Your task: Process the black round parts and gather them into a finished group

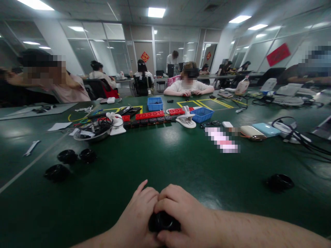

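Close to my body, at the bottom middle, both hands are closed around a glossy black ring-shaped part (164, 221). My left hand (141, 213) wraps its left side, with one finger sticking up. From the right, my right hand (181, 210) curls its fingers over the top, and its thumb lies below. My palms and fingers hide much of the part. Similar black ring-shaped parts lie on the green table (124, 165): several in a group (67, 156) at the left, and a single ring-shaped part (280, 182) at the right.
A wrench (31, 148) lies far left. Further back are a metal bowl (93, 134) of black pieces, red and black strips (150, 115), white clips (186, 119), blue bins (202, 114), power banks (266, 129) and loose cables (292, 129). A person (190, 82) sits opposite.
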### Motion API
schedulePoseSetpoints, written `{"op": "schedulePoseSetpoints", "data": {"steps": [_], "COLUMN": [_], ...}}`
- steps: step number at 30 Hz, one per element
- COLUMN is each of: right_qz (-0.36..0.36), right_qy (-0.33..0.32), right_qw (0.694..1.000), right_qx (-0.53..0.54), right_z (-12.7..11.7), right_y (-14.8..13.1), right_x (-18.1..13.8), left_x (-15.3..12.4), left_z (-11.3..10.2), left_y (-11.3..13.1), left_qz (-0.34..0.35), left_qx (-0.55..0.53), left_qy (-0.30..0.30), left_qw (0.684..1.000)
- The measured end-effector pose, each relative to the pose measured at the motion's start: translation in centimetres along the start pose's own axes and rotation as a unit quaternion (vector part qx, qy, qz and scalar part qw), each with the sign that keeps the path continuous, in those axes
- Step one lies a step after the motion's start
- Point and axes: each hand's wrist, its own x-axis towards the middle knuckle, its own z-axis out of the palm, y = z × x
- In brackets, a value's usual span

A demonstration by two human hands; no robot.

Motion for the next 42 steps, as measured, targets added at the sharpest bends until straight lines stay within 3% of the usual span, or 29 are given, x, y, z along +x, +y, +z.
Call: {"op": "schedulePoseSetpoints", "data": {"steps": [8,17,26,31,36,42], "right_qz": [-0.099,-0.119,0.004,0.025,-0.033,-0.117], "right_qy": [-0.022,0.009,0.063,0.049,0.049,-0.003], "right_qw": [0.993,0.991,0.997,0.998,0.997,0.991], "right_qx": [0.067,0.063,0.047,0.041,0.048,0.067], "right_z": [-0.6,-0.8,0.1,0.4,-0.1,-0.2], "right_y": [0.1,-0.3,0.0,0.0,-0.2,0.1], "right_x": [0.0,0.3,-0.1,-0.1,0.1,0.2], "left_x": [0.5,0.2,0.1,0.0,0.2,1.0], "left_z": [-1.4,-1.5,0.1,0.0,-0.2,-1.2], "left_y": [-0.9,-0.7,-0.2,-0.4,-1.0,-1.6], "left_qz": [0.031,0.034,-0.03,-0.019,0.009,0.082], "left_qx": [-0.079,-0.089,-0.025,-0.037,-0.076,-0.078], "left_qy": [-0.092,-0.078,0.009,-0.013,-0.015,-0.06], "left_qw": [0.992,0.992,0.999,0.999,0.997,0.992]}}
